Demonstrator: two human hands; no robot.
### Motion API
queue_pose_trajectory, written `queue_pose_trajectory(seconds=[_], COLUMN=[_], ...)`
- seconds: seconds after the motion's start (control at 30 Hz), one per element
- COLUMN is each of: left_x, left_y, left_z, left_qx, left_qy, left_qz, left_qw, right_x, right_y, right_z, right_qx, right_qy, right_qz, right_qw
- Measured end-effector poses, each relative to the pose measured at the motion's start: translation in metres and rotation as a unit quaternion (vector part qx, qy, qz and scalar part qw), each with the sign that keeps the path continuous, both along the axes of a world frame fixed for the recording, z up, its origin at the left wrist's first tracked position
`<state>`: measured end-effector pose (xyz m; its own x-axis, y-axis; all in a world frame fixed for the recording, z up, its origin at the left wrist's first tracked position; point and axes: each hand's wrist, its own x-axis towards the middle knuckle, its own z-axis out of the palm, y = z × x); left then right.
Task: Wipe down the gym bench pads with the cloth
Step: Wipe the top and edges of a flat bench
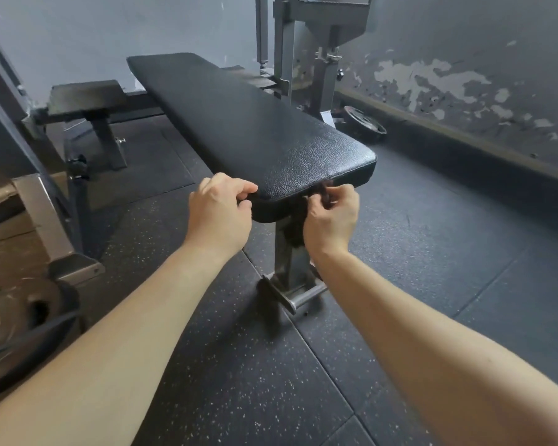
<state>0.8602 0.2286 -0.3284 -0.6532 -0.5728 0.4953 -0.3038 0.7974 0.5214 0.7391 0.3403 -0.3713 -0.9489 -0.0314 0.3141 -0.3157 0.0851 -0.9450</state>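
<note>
Black bench pad (248, 123) runs away from the viewer, on a metal post (290, 268) over speckled rubber floor (239, 365). Left hand (219, 214) curls round the pad's near-left corner. Right hand (332, 217) pinches a dark cloth (319, 192) against the pad's near end; the cloth is hard to separate from the black upholstery. One weight plate (364, 123) lies by the peeling wall (464, 75). A second plate (20, 323) sits at near left.
</note>
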Motion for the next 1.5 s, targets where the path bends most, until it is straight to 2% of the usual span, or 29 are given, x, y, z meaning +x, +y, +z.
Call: queue_pose_trajectory(seconds=[0.1,0.23,0.33,0.43,0.6,0.73,0.87,0.93,1.03,1.17,1.23,1.33,1.4,1.5], left_x=[0.006,0.01,0.009,0.008,0.014,0.02,0.025,0.026,0.029,0.031,0.03,0.029,0.027,0.026], left_y=[-0.001,-0.006,-0.004,-0.001,-0.002,-0.007,-0.015,-0.017,-0.02,-0.025,-0.027,-0.027,-0.027,-0.03], left_z=[0.0,-0.001,0.0,0.0,0.005,0.008,0.01,0.012,0.014,0.012,0.01,0.005,-0.001,-0.022], left_qx=[0.008,0.054,0.093,0.103,0.113,0.112,0.116,0.124,0.135,0.136,0.131,0.124,0.136,0.175], left_qy=[-0.013,-0.011,-0.007,-0.009,-0.02,-0.031,-0.04,-0.042,-0.029,-0.033,-0.043,-0.056,-0.075,-0.163], left_qz=[0.0,0.006,0.022,0.023,0.019,0.027,0.057,0.073,0.082,0.076,0.075,0.068,0.06,0.041], left_qw=[1.0,0.998,0.995,0.994,0.993,0.993,0.991,0.989,0.987,0.987,0.988,0.988,0.986,0.97], right_x=[0.014,0.058,0.066,0.053,0.017,0.047,0.093,0.106,0.104,0.069,0.06,0.061,0.064,0.071], right_y=[-0.007,-0.021,-0.023,-0.019,-0.005,-0.015,-0.03,-0.035,-0.033,-0.018,-0.011,0.002,0.011,0.012], right_z=[-0.002,-0.017,-0.023,-0.018,-0.001,-0.005,-0.013,-0.007,0.008,0.007,-0.011,-0.05,-0.067,-0.071], right_qx=[-0.002,0.017,0.029,0.014,0.002,0.011,0.039,0.024,0.035,0.155,0.204,0.272,0.279,0.259], right_qy=[-0.016,0.014,0.003,-0.003,-0.035,-0.02,0.025,0.044,0.112,0.236,0.268,0.191,0.132,0.068], right_qz=[0.008,0.082,0.116,0.1,0.005,0.033,0.158,0.182,0.159,0.109,0.119,0.162,0.178,0.203], right_qw=[1.0,0.996,0.993,0.995,0.999,0.999,0.986,0.982,0.98,0.953,0.934,0.929,0.934,0.942])
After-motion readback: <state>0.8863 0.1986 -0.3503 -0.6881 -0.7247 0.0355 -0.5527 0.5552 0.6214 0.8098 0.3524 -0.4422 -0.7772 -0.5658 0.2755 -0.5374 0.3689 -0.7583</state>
